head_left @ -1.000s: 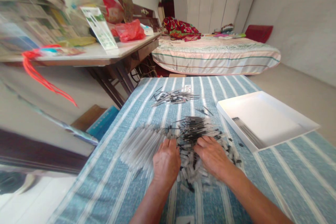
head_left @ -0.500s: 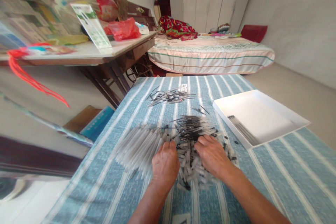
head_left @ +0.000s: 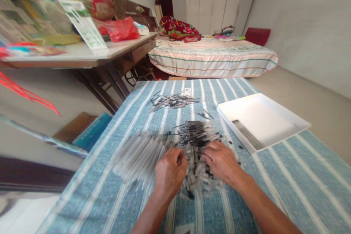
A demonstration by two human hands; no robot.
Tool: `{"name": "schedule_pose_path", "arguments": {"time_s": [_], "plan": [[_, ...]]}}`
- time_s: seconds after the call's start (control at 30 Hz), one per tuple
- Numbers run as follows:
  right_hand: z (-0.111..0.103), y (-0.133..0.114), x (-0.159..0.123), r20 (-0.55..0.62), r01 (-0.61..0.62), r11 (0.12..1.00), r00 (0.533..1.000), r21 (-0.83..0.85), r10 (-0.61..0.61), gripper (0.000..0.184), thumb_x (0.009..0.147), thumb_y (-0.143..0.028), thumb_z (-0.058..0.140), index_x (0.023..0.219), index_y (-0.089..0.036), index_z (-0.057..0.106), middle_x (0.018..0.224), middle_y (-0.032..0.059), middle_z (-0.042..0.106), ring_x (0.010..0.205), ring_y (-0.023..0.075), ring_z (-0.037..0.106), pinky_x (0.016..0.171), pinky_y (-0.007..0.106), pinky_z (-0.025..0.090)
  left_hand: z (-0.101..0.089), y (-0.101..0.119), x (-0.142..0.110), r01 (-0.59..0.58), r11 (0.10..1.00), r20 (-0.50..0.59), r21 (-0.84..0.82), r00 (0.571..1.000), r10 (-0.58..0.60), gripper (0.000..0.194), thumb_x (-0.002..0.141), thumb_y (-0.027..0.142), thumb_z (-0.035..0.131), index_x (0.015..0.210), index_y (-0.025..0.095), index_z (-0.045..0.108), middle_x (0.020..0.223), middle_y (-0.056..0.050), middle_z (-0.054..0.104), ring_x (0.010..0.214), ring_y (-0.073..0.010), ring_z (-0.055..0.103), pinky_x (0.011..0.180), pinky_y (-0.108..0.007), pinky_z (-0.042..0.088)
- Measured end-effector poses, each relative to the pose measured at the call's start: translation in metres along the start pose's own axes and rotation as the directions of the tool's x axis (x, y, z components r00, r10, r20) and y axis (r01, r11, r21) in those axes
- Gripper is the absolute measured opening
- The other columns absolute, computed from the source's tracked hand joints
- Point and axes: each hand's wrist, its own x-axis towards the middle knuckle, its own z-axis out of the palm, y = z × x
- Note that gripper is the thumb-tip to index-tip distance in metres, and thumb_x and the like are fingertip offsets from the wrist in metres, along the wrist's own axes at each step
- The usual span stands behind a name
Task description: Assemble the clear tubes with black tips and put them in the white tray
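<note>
My left hand is closed in a pinch at the right edge of a pile of translucent pen barrels. Something small and greyish shows at its fingertips, too blurred to name. Fingers curled, my right hand rests over the right side of a heap of clear pen caps; whatever its fingertips grip is hidden. Just beyond both hands lies a dense bundle of dark pen refills. Small black plugs are scattered to the right of the bundle.
A shallow white box at the right holds several grey pens along its left side. Loose thin refills lie farther back on the striped tablecloth. A cluttered desk stands left, a bed behind.
The whole view has shifted a little to the right, so things sit farther left. My left thumb and forefinger have turned into clearer view; my right hand stays at the caps.
</note>
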Motion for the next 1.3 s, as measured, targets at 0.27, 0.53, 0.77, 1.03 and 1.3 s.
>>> {"name": "schedule_pose_path", "arguments": {"time_s": [0.27,0.53,0.77,1.03,1.3], "plan": [[-0.007,-0.002,0.023,0.124,-0.002,0.980,0.992,-0.198,0.027,0.019,0.082,-0.011,0.046,0.079,-0.016,0.064,0.088,0.0084,0.060,0.088,0.0204,0.050,0.075,0.029,0.034,-0.005,0.001,0.003,0.014,0.960,-0.056,-0.279,0.998,-0.030,0.013,0.076,0.027,0.050,0.068,0.018,0.056,0.065,0.002,0.056,0.057,-0.0110,0.052,0.057,-0.021,0.040],[-0.020,-0.008,0.032,0.250,0.082,0.962,0.968,-0.262,-0.015,0.021,0.077,-0.007,0.047,0.081,-0.014,0.065,0.089,0.0116,0.060,0.088,0.0238,0.053,0.070,0.032,0.038,-0.005,0.004,0.002,0.069,0.932,-0.008,-0.356,0.997,-0.077,0.016,0.076,0.030,0.050,0.071,0.017,0.059,0.065,0.001,0.058,0.059,-0.0125,0.055,0.057,-0.022,0.042],[-0.019,-0.005,0.032,0.253,0.143,0.954,0.965,-0.263,-0.075,0.022,0.081,-0.009,0.044,0.081,-0.015,0.065,0.085,0.0110,0.060,0.087,0.0235,0.054,0.071,0.032,0.038,-0.005,0.005,0.001,0.049,0.941,-0.006,-0.334,0.998,-0.054,0.015,0.076,0.027,0.050,0.071,0.017,0.058,0.066,0.000,0.057,0.060,-0.0124,0.054,0.057,-0.022,0.041],[-0.020,-0.006,0.034,0.239,0.148,0.952,0.967,-0.268,-0.083,0.020,0.082,-0.014,0.046,0.083,-0.016,0.066,0.085,0.0104,0.060,0.086,0.0229,0.054,0.070,0.031,0.038,-0.004,0.008,0.000,0.043,0.947,0.019,-0.320,0.999,-0.039,0.014,0.076,0.025,0.049,0.068,0.017,0.056,0.064,0.001,0.054,0.060,-0.0117,0.052,0.058,-0.022,0.040],[-0.023,-0.009,0.037,0.274,0.153,0.953,0.959,-0.262,-0.078,0.018,0.080,-0.013,0.048,0.083,-0.017,0.066,0.085,0.0108,0.061,0.086,0.0231,0.055,0.070,0.031,0.039,-0.005,0.010,0.001,0.037,0.951,0.034,-0.308,0.999,-0.027,0.013,0.075,0.025,0.049,0.066,0.018,0.054,0.061,0.002,0.051,0.057,-0.0112,0.050,0.056,-0.022,0.038]]}}
